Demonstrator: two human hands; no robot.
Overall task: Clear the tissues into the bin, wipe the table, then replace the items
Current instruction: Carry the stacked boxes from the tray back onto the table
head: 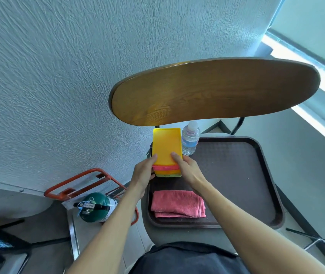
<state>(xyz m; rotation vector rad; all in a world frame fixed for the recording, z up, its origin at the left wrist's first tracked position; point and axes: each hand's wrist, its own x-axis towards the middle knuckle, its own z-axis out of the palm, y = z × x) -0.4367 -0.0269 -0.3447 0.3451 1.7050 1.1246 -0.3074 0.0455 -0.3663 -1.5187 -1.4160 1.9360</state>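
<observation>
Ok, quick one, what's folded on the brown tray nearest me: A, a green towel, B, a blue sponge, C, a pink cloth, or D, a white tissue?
C: a folded pink cloth lies at the near end of the brown tray, below both hands holding the stack of coloured trays.

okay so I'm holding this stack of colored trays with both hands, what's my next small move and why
Probably carry the stack of trays forward and set it on the wooden table. Both your left hand and right hand already grip it, and the tabletop looks bare, ready for items.
</observation>
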